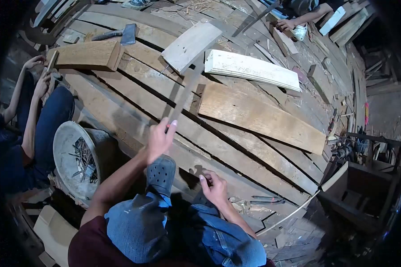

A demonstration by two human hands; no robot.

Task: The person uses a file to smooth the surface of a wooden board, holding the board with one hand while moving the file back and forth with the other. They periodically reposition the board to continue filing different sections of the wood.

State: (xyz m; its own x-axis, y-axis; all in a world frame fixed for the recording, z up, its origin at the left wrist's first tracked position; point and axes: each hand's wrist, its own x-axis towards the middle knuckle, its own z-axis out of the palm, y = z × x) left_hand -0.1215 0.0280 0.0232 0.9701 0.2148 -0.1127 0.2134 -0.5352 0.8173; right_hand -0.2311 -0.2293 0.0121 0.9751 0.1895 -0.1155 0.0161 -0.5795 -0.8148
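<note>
My left hand point(158, 140) is closed around the near end of a long, flat metal blade point(185, 93). Its grip is mostly hidden in my fist, and the far end of the blade blurs near a pale board point(192, 46). My right hand point(214, 189) hovers by my right knee, fingers loosely curled and apart, with nothing visible in it. Ahead of it, a wide brown plank point(260, 118) lies on the slatted wooden platform point(165, 107). Behind that plank rests a white-painted board point(252, 70).
A hatchet point(128, 34) lies beside a thick timber block point(87, 55). A bucket of nails point(58, 149) stands at left, near a seated person's hands point(39, 75). Pliers point(267, 200) lie at right, before a wooden crate point(356, 191). Another person's hand point(286, 24) is at the back.
</note>
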